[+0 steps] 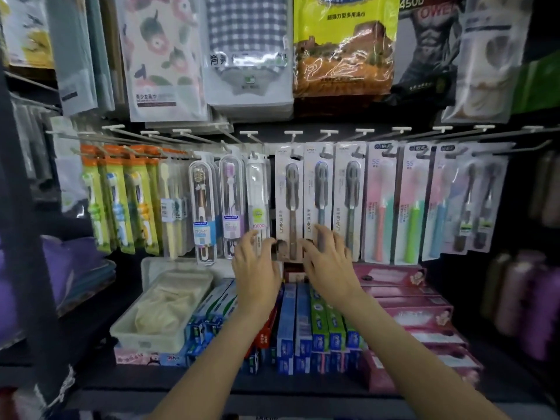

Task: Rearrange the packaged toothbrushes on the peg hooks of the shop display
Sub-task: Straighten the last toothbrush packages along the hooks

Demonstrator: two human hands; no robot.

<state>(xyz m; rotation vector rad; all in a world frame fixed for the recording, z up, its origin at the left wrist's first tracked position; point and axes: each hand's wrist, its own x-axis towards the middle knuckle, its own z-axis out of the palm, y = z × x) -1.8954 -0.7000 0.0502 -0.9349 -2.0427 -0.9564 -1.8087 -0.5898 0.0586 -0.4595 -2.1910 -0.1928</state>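
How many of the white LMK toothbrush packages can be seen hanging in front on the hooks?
3, side by side mid-row: the left package above the left hand, the middle package behind the right hand, the right package beside the pink ones. More may hang hidden behind them.

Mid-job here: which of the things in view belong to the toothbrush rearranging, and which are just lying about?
Job:
- white-carded toothbrush packs under both hands
- left hand, right hand
- clear-cased toothbrushes
- pink-carded toothbrush packs
- peg hooks

Lying about:
- toothpaste boxes
- plastic tub
- hanging towel packs
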